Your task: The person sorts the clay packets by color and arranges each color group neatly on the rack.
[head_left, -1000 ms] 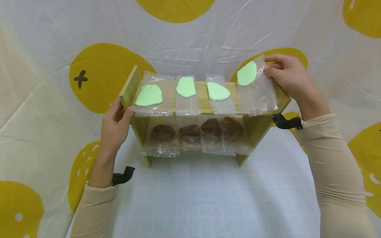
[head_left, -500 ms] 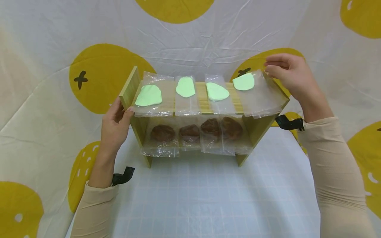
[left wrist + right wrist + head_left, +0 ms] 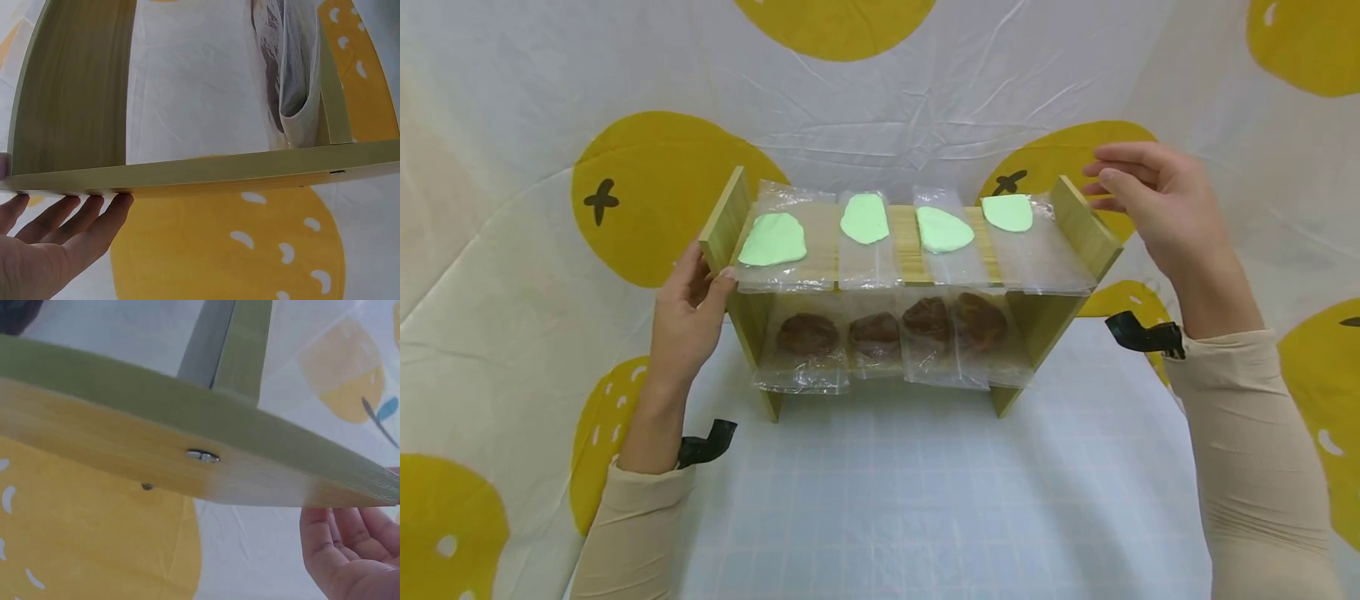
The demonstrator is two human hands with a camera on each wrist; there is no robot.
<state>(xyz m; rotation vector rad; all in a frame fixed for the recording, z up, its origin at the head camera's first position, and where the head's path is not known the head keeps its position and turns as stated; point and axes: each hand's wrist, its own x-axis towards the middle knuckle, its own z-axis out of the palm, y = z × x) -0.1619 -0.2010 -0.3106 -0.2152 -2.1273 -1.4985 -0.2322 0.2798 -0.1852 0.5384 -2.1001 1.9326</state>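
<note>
A small two-tier wooden shelf [image 3: 727, 221] stands ahead. My left hand [image 3: 687, 321] holds its left side panel, thumb at the front and fingers against the outer face; in the left wrist view the fingers [image 3: 94, 219] lie along the panel's outside. My right hand [image 3: 1176, 208] is just outside the right side panel [image 3: 1086, 229], fingers loosely bent and holding nothing. Nearest to it on the top board lies a clear plastic bag [image 3: 1048, 258] with a flat light-green piece [image 3: 1008, 212] inside. Several similar bags with green pieces [image 3: 865, 218] lie in a row to its left.
On the lower board are several clear bags with round dark-brown pieces [image 3: 808, 335], their ends overhanging the front edge. The shelf stands on a table with a pale checked cover [image 3: 880, 500]. A white cloth with yellow fruit shapes [image 3: 850, 108] hangs behind.
My right hand has let go of the rightmost green bag, which has settled flat on the top board, and has moved right past the side panel. My left hand stays put.
</note>
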